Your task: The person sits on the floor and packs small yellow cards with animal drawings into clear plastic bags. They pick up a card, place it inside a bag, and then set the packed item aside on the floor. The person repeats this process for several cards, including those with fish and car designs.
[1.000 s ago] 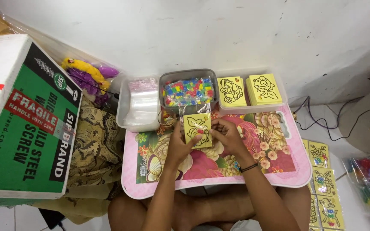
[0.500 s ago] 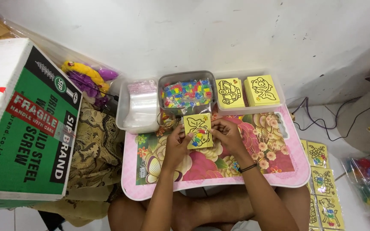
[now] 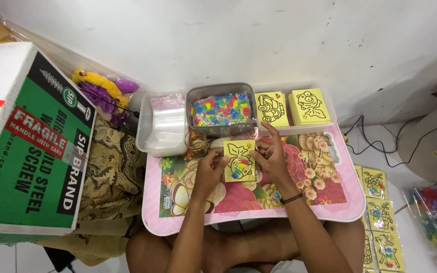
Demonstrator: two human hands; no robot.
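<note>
Yellow card (image 3: 239, 161) was held above floral tray (image 3: 330, 202), edges pinched by fingers of left hand (image 3: 209, 172) and right hand (image 3: 270, 156). Bead tub (image 3: 222, 108) sat behind card; bead colours on card possibly stuck, unclear.

Card (image 3: 239, 161) btwn hands: yellow w/ black outline drawing, bits of multicolour fill. Worktop (image 3: 330, 202) under hands: pink, floral print in red, yellow, green. Grey tub (image 3: 222, 108) beyond hands: mixed bright pieces. Stacks (image 3: 289, 107) beyond the right hand: yellow, black line art.
</note>
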